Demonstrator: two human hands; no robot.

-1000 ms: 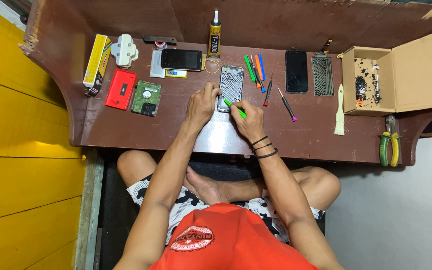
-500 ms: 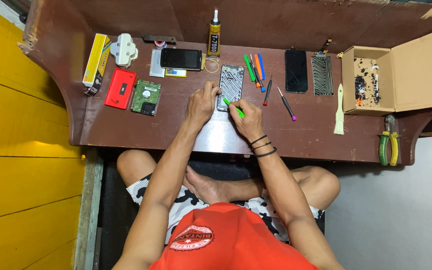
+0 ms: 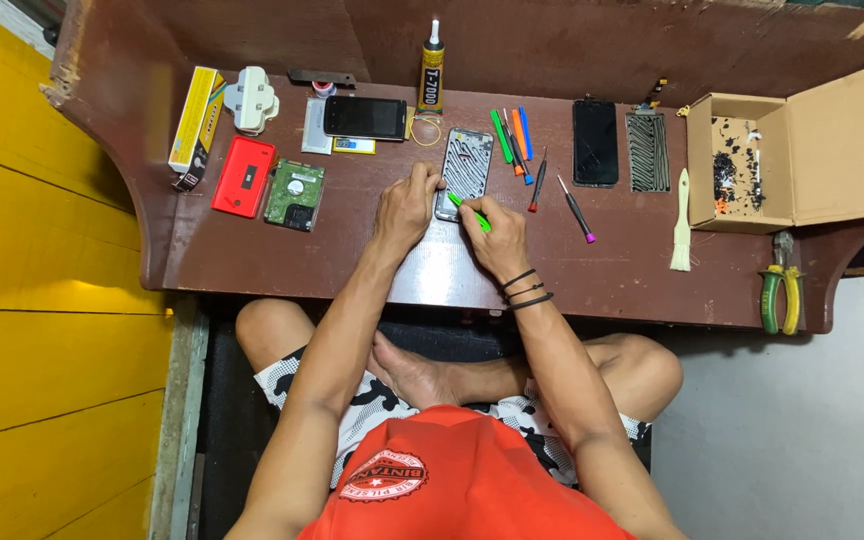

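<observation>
An opened phone frame (image 3: 468, 165) lies in the middle of the brown work table (image 3: 352, 250). My left hand (image 3: 407, 205) rests on the frame's lower left edge and holds it down with the fingertips. My right hand (image 3: 497, 240) grips a green pry tool (image 3: 469, 211), whose tip touches the frame's lower end. Black bands circle my right wrist.
Coloured pry tools and screwdrivers (image 3: 522, 150) lie right of the frame, then a black phone (image 3: 594, 142), a ribbed plate (image 3: 647, 152), a brush (image 3: 682, 222), an open cardboard box (image 3: 752, 160) and pliers (image 3: 780, 290). A glue tube (image 3: 432, 75), another phone (image 3: 365, 118), a hard drive (image 3: 294, 195) and a red case (image 3: 244, 177) sit left.
</observation>
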